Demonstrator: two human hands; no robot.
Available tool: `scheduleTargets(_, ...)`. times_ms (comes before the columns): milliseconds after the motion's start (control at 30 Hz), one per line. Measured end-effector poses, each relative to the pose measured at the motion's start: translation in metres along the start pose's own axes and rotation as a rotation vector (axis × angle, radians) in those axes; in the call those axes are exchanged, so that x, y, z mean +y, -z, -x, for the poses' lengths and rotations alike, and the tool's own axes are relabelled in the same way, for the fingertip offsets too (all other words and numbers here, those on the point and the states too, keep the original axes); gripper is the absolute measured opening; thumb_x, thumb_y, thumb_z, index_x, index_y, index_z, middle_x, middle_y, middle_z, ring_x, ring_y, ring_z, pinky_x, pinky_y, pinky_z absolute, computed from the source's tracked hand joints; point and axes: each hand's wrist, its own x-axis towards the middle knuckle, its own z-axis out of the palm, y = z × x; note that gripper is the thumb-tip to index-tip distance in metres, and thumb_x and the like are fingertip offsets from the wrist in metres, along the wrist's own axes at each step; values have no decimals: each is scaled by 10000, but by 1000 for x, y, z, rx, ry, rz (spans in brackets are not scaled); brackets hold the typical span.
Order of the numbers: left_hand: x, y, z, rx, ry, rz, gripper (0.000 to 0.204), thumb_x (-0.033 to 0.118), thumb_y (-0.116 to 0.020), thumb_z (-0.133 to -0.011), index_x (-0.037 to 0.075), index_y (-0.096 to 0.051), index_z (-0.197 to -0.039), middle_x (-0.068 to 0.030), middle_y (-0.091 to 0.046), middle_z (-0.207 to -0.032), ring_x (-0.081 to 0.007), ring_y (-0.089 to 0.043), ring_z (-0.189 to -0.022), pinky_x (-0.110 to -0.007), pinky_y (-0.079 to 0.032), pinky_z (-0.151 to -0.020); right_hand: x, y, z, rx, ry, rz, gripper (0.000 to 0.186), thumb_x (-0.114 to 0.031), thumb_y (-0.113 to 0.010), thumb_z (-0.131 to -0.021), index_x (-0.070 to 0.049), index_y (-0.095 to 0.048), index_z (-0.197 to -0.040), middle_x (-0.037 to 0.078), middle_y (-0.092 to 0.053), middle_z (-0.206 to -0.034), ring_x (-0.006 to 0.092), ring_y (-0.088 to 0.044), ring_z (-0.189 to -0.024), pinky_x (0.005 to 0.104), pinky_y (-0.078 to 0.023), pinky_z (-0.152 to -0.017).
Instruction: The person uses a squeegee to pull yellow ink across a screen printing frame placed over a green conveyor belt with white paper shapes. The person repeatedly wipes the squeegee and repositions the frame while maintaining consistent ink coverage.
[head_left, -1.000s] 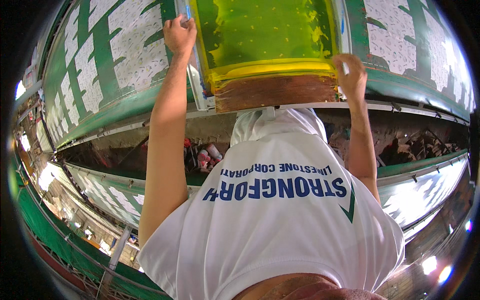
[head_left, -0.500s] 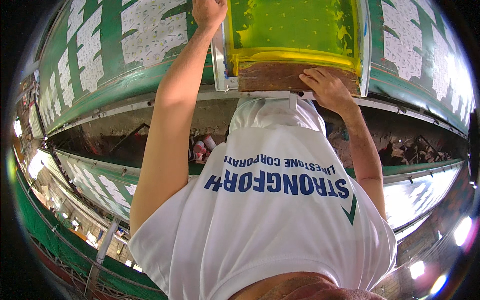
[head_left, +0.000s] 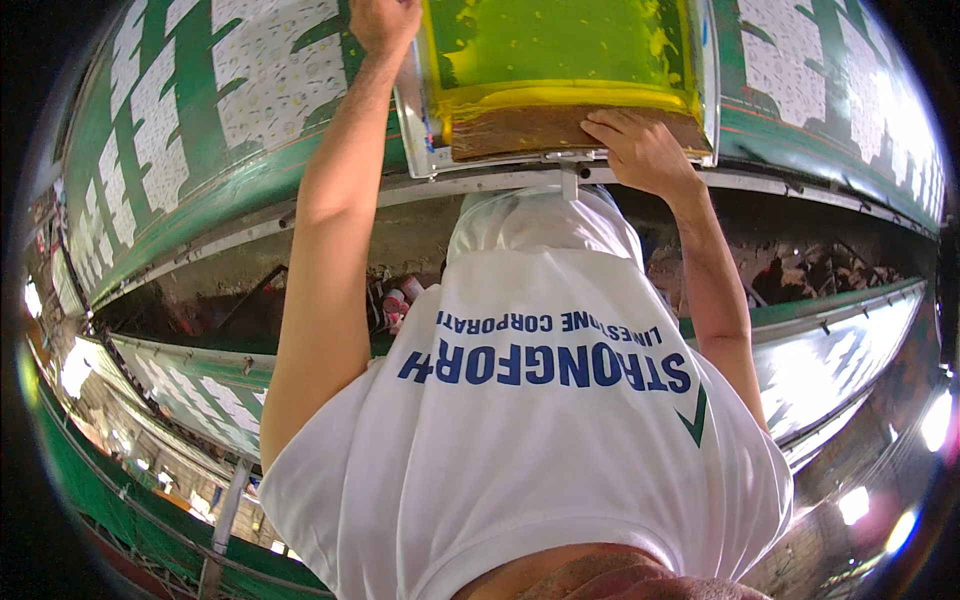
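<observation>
A screen frame with metal sides holds a green-yellow mesh, a band of yellow ink along its near part. My left hand, partly cut off by the top edge, is closed on the frame's left side. Across the near end lies a brown wooden board, on which my right hand rests with fingers stretched out and slightly bent. A short metal bracket sticks down from the rail just below the board.
Long green print tables carry white patterned pieces either side of the frame. A metal rail runs along the near edge. Below is a dark gap with pink containers; another green-edged table runs behind my body.
My right hand has left the frame's right side and moved down and left onto the wooden board, its fingers now extended. My left hand and the frame sit higher in the view.
</observation>
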Motion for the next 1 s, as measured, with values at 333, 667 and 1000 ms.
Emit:
scheduleTargets(333,-15,-12,5,-182,28,-48,412,448,-716,-937,92,-749,-1141,-165,-646,-1093,-380,-618,-1098,-550,-551,-878,4,6,-7,210,-18,-11,424,-6,-652,-796,-78,-759,-1200,107,-759,-1153,291,-735,-1024,412,-616,-860)
scheduleTargets(667,-10,-12,3,-161,-13,-127,438,427,-718,-938,53,-704,-1165,-166,-640,-1119,-383,-613,-1118,-537,-548,-916,-2,-6,-25,138,-131,53,479,-14,-636,-799,-82,-704,-1268,93,-733,-1178,290,-721,-1074,408,-601,-892)
scheduleTargets(1000,-23,-25,11,-63,-36,-43,438,455,-659,-1007,70,-687,-1214,-187,-626,-1146,-403,-608,-1110,-580,-571,-878,0,-13,-35,8,-207,79,441,-52,-657,-828,-95,-715,-1263,65,-730,-1181,276,-714,-1089,440,-606,-890)
